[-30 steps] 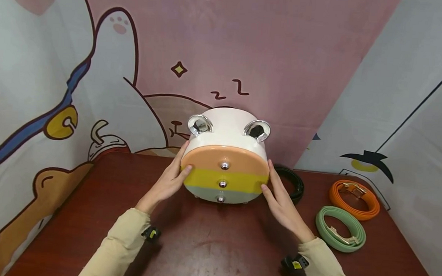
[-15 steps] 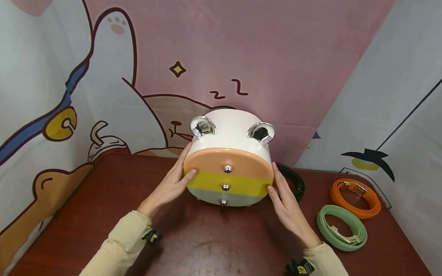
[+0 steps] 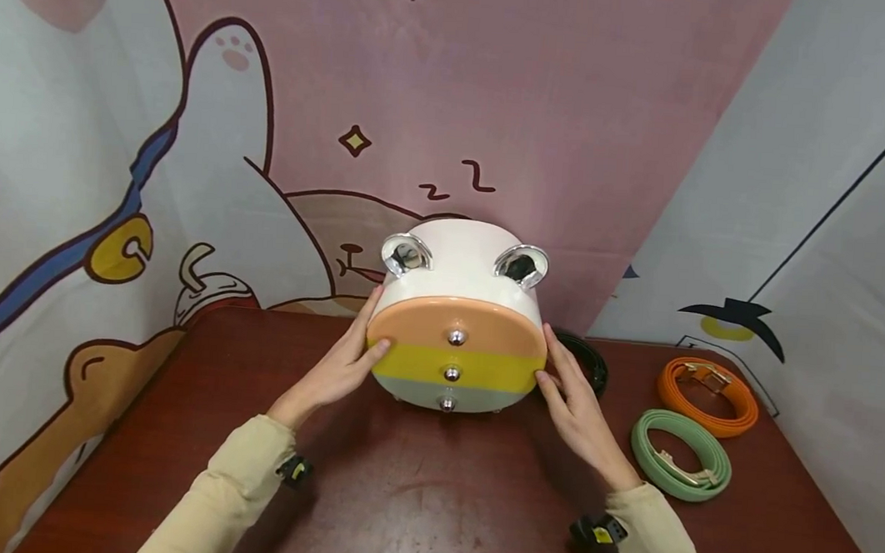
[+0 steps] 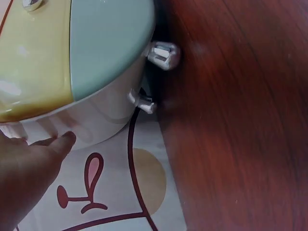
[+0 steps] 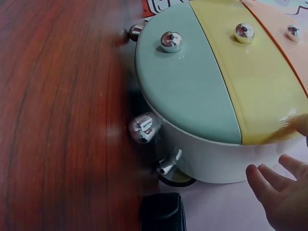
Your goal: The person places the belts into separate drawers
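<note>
A small white drawer cabinet [image 3: 461,265] with a rounded body and two silver eye-like rings stands at the table's middle back. Its front has an orange drawer [image 3: 413,323], a yellow drawer [image 3: 415,363] and a pale green drawer [image 3: 410,390], each with a silver knob. My left hand [image 3: 334,375] lies against its left side, thumb at the front edge. On the opposite side, my right hand [image 3: 578,417] touches it with fairly straight fingers, thumb near the yellow drawer. Short silver feet [image 5: 144,127] show underneath; whether all rest on the table cannot be told.
A coiled black belt [image 3: 597,372] lies behind my right hand, partly hidden. Farther right lie a coiled orange belt [image 3: 739,411] and a coiled green belt [image 3: 660,480]. A printed cartoon cloth [image 3: 571,108] hangs behind the dark red table [image 3: 415,509].
Over the last second the cabinet and both hands have shifted slightly to the right. In the last half second they have stayed almost still. The belts have not moved.
</note>
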The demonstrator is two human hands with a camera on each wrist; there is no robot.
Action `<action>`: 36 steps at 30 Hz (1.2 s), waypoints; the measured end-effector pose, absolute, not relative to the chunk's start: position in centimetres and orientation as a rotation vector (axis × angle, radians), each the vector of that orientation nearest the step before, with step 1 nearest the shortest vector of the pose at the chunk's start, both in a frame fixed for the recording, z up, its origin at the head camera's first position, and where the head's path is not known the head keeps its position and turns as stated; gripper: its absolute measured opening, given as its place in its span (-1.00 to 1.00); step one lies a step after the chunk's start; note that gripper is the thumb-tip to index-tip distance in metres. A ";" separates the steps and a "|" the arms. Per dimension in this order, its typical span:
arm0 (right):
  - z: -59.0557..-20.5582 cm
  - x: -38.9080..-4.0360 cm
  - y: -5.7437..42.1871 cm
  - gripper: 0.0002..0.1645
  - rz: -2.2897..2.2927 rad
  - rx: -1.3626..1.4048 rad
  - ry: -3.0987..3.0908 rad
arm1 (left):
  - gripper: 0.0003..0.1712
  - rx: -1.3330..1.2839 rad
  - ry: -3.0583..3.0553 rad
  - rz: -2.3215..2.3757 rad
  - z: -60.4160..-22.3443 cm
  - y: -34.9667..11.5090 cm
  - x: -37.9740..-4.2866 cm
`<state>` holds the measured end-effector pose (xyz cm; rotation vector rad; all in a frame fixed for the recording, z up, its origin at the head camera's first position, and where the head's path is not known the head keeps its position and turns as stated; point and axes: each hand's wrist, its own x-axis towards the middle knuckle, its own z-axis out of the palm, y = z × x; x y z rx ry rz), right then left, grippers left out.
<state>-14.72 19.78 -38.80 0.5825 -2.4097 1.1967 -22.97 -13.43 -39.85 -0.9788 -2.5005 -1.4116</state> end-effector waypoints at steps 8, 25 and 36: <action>-39.7 -14.1 20.3 -0.49 1.203 0.497 -2.265 | -0.21 -0.993 -2.485 -1.295 -37.6 -13.9 -23.0; -39.9 -12.9 18.2 -0.70 1.311 0.623 -2.189 | -0.12 -1.058 -2.353 -1.284 -32.4 -11.8 -26.1; -39.2 -13.1 16.2 -0.74 1.381 0.668 -2.127 | -0.08 -0.959 -2.386 -1.532 -32.9 -11.2 -25.3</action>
